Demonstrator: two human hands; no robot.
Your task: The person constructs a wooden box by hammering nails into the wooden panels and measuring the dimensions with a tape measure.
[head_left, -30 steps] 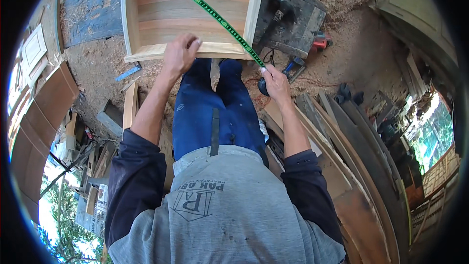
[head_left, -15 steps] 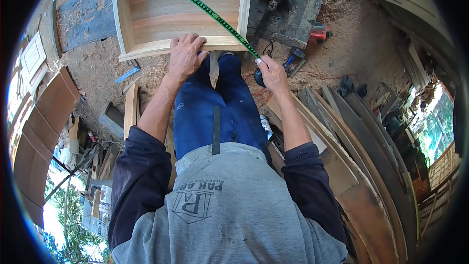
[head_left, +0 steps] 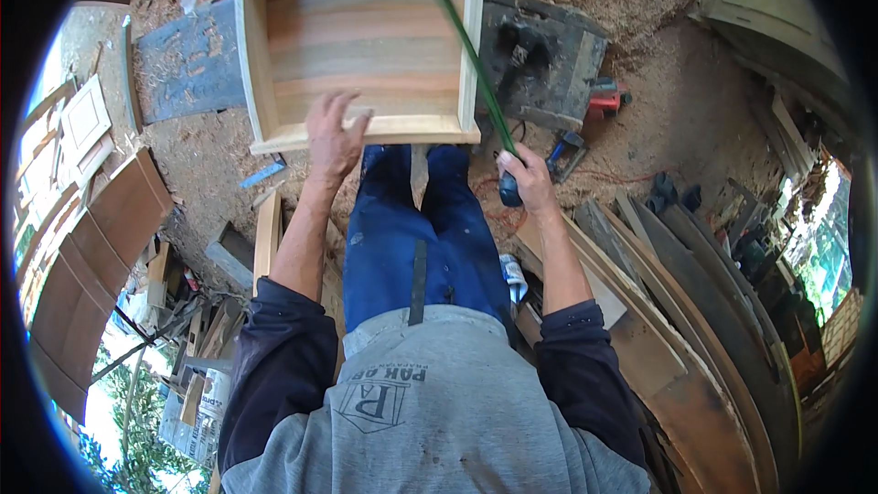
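Note:
A wooden box like a drawer (head_left: 361, 131), with pale sides and a reddish striped bottom, lies in front of my knees. Over its near rim is my left hand (head_left: 336, 139), fingers apart and slightly blurred, holding nothing. Just off the box's near right corner, my right hand (head_left: 530, 181) is closed on a green tape measure (head_left: 489, 96). The tape's blade slants up and left across the box's right side, its far end loose and smeared by motion. A dark blue rounded thing (head_left: 509, 190) shows beside my right hand; whether I hold it, I cannot tell.
A dark worn bench (head_left: 540, 82) stands right of the box, with a red tool (head_left: 605, 102) and a blue tool (head_left: 565, 154) near it. Long boards (head_left: 677, 311) are stacked at my right. A blue-grey plank (head_left: 187, 64) lies left, above wood offcuts (head_left: 268, 233). Shavings cover the ground.
My left hand has lifted off the near rim and its fingers have spread. The tape's blade, stretched diagonally over the box before, now shows a shorter length with its end swinging free. The view has shifted.

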